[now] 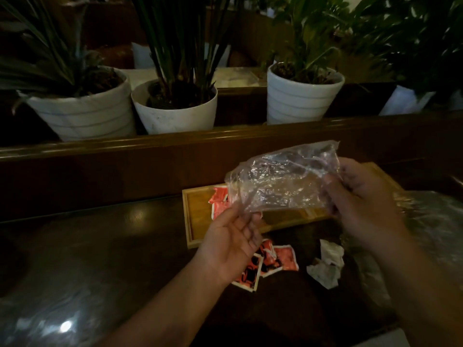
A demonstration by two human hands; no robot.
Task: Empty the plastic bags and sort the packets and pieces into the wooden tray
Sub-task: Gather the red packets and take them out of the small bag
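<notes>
Wooden tray (198, 209) at frame centre, long axis left-right, beyond both hands. Clear bag (280, 181) stretched above it, pinched between left hand (230, 244) and right hand (360, 204). Red packets (273, 261) loose on table, lower centre, nearer the left.

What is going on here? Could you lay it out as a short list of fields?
held item: clear plastic bag, looks empty
left hand: grips the bag's lower left edge
right hand: grips the bag's right end
wooden tray: on the dark table, red packets in its left part
loose on table: red packets, crumpled white pieces
behind: potted plants
</notes>
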